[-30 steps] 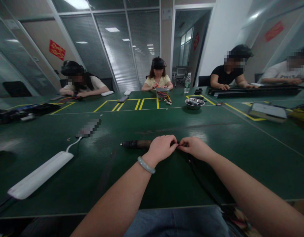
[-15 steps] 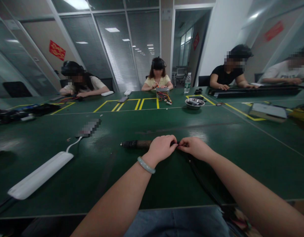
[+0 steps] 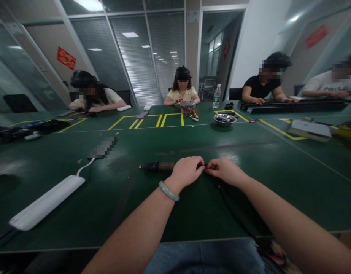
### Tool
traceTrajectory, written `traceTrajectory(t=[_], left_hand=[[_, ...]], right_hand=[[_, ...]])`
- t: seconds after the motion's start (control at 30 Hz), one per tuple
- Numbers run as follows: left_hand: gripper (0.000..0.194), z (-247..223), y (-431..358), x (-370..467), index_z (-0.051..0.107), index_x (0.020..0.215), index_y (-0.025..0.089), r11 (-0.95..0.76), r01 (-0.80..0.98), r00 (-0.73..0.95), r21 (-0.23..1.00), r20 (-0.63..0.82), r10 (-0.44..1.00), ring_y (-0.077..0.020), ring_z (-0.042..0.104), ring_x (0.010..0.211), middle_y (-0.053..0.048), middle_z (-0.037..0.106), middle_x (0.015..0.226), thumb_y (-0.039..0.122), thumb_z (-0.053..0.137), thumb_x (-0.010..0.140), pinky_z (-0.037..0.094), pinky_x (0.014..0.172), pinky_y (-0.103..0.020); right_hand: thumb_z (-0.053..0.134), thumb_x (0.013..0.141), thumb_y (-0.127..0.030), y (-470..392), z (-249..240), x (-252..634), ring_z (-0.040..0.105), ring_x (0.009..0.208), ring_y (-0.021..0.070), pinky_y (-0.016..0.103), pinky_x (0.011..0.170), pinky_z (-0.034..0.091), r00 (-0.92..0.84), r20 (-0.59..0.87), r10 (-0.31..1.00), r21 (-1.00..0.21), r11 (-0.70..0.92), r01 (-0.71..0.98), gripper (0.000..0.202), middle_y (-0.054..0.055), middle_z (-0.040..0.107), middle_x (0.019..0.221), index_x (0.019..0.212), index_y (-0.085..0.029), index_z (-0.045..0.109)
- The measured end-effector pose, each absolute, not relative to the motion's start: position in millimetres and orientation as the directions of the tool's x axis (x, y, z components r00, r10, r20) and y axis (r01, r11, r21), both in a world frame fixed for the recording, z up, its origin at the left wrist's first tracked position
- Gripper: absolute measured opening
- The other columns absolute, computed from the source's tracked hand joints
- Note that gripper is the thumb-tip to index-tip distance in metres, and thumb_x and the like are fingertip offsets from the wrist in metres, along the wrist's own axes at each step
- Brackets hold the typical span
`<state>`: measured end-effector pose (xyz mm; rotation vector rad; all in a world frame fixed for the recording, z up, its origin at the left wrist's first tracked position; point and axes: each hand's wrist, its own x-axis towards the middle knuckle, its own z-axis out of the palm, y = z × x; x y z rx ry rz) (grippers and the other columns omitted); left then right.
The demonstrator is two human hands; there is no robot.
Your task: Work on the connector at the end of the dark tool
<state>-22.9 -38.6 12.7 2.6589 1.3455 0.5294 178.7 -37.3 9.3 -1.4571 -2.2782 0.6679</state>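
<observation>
Fingers of the left hand [image 3: 186, 172] are curled around what looks like an electric screwdriver [image 3: 164, 166]; fingers of the right hand [image 3: 227, 171] pinched together, tips meeting the left's, anything between too small to tell. Screwdriver lies on the green desk [image 3: 146, 220], long axis crosswise, metal tip [image 3: 140, 166] pointing left. Left hand nearer.

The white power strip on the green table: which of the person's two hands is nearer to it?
Left. The left hand is to the right of the white power strip, well apart from it; the right hand is farther right, beyond the left hand.
</observation>
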Motion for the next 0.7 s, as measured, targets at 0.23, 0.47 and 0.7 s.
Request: traceTrajectory(t=[0.23,0.47,0.7], left_hand=[[0.023,15.2,-39.9,-22.6,0.058,0.1,0.025,-0.59,0.761,0.544,0.272,0.228,0.807,-0.0181,0.06,0.089,0.0,0.064,0.097,0.041,0.043,0.095,0.046,0.076,-0.031],[0.023,17.2,-41.4,-23.1,0.058,0.103,0.024,-0.579,0.773,0.544,0.261,0.197,0.815,-0.0175,0.06,0.092,0.0,0.063,0.1,0.043,0.047,0.094,0.046,0.078,-0.031],[0.018,14.3,-39.2,-22.6,0.058,0.099,0.025,-0.596,0.759,0.545,0.261,0.245,0.802,-0.0175,0.061,0.089,0.001,0.064,0.096,0.039,0.047,0.094,0.046,0.077,-0.031]], right_hand=[[0.061,0.082,-0.039,-36.9,9.1,179.5,0.064,0.069,0.0148,0.024,0.059,0.042,-0.399,0.043,0.916,-0.557,0.353,0.751,0.016,-0.003,0.071,0.079,0.084,-0.025,0.07],[0.06,0.083,-0.041,-35.8,8.3,179.3,0.064,0.069,0.015,0.025,0.06,0.042,-0.402,0.039,0.915,-0.55,0.356,0.756,0.019,-0.002,0.071,0.078,0.085,-0.025,0.07],[0.061,0.083,-0.039,-35.0,7.5,179.8,0.065,0.07,0.0147,0.024,0.061,0.043,-0.405,0.037,0.914,-0.562,0.354,0.747,0.017,-0.002,0.072,0.079,0.085,-0.025,0.07]])
